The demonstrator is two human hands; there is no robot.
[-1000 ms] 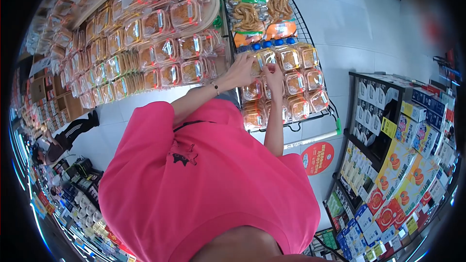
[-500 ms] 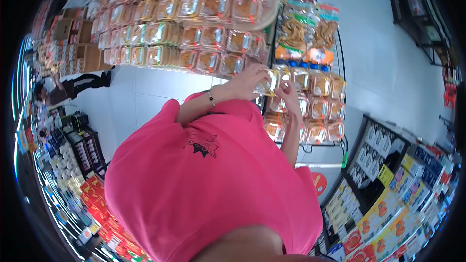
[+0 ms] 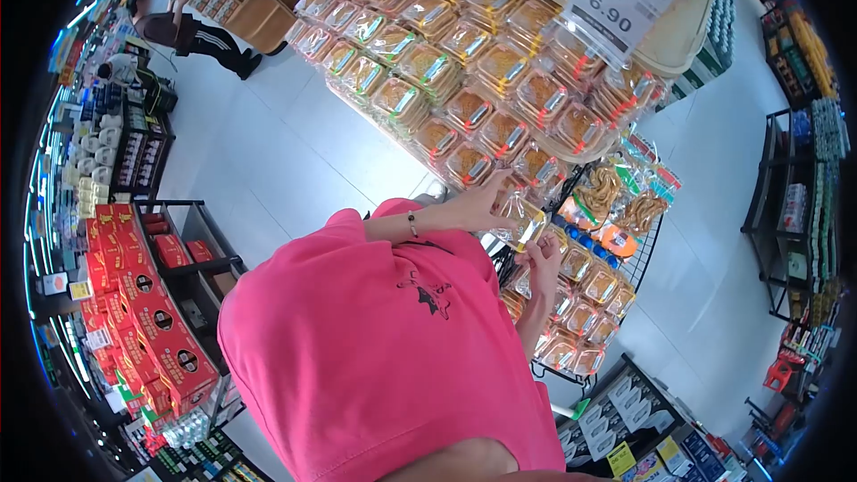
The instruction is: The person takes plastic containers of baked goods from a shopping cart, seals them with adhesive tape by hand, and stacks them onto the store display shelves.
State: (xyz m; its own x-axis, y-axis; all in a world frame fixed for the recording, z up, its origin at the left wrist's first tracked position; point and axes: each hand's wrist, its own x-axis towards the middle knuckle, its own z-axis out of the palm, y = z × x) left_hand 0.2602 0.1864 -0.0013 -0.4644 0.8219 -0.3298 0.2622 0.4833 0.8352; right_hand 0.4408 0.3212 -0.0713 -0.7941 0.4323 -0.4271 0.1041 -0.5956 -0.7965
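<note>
A clear plastic pack of pastries (image 3: 520, 212) with yellow edging is between my two hands, near the corner of the stepped display. My left hand (image 3: 483, 203), with a beaded bracelet at the wrist, grips the pack from its left side. At its lower right edge, the bent fingers of my right hand (image 3: 541, 261) close on the pack's yellow side. Just beyond my left hand sit red-banded pastry packs (image 3: 469, 163) on the display. Below and right of my right hand, a black wire cart (image 3: 644, 261) carries rows of similar packs (image 3: 600, 284).
A price sign (image 3: 616, 4) reading 6.90 stands over the display. Bagged twisted snacks (image 3: 596, 192) lie in the cart's far end. Red boxes (image 3: 161, 321) are stacked at left. A person (image 3: 192, 34) stands at upper left. Black shelving (image 3: 775, 214) lines the right.
My view has turned toward the display, bringing the price sign into sight. My hands and the pack have moved from over the cart to beside the display's corner.
</note>
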